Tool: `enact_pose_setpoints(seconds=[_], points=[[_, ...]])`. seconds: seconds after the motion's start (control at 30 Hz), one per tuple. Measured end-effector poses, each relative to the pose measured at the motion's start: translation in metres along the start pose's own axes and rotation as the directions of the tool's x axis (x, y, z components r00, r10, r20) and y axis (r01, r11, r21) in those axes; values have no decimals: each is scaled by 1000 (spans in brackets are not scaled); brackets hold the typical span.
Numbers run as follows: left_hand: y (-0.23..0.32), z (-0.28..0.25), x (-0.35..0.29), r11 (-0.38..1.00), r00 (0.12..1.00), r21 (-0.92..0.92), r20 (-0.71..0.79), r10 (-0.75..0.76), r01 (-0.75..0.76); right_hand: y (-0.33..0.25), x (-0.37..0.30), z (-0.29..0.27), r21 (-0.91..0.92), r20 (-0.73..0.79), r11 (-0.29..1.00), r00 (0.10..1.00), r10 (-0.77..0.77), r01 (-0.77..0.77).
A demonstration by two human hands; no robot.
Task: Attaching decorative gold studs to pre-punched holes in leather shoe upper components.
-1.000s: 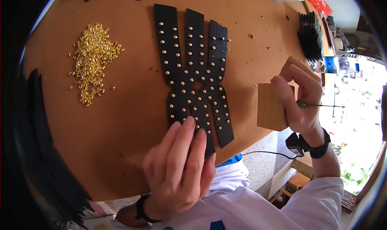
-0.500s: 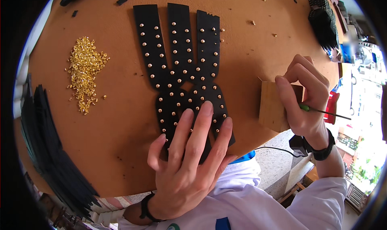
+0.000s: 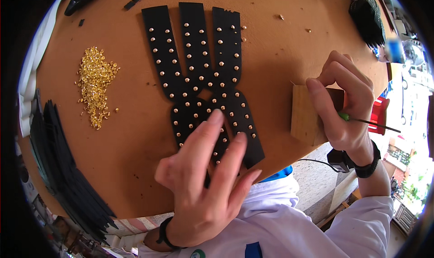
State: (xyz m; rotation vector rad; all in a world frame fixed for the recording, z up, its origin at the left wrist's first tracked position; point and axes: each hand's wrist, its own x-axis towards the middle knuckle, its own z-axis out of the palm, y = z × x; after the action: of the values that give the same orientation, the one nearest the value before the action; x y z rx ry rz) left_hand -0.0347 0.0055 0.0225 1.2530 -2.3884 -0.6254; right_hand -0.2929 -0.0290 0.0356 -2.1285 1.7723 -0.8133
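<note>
Left hand (image 3: 199, 190): I am holding it open, palm down, with the fingers spreading apart over the near end of the studded black strap panel (image 3: 190, 105). The fingertips are overlapping the panel in view; with the blur, I cannot tell whether they are pressing on it or sitting just above it.

Right hand (image 3: 346, 104): I am gripping a green-handled tool (image 3: 344, 117) inside the curled fingers, and its thin metal shaft is pointing outward to the right. My thumb is overlapping the wooden block (image 3: 305, 115), which is standing on the brown tabletop (image 3: 126, 160) near its front edge.

Panel position: it is lying flat at the middle of the tabletop, between the hands and beyond the left one. Three strips are fanning out at its far end, joining around a diamond-shaped cutout and dividing again toward me. Domed gold studs (image 3: 201, 78) are running along the strips. Two loose studs (image 3: 244, 28) are lying just beside the right-hand strip.

Surroundings: a pile of small gold rivet parts (image 3: 96, 84) is lying left of the panel, well apart from it. A stack of black strips (image 3: 68, 172) is resting along the left table edge.
</note>
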Motion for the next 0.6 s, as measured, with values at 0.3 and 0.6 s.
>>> enact_pose_setpoints(seconds=[0.3,0.6], points=[[8,7,36,978,992,-208,-119,-43,17,-2,-3,-4,92,43,994,997,60,-64],[12,13,38,986,996,-156,-58,-61,52,7,-5,-6,145,17,989,1000,-8,5]])
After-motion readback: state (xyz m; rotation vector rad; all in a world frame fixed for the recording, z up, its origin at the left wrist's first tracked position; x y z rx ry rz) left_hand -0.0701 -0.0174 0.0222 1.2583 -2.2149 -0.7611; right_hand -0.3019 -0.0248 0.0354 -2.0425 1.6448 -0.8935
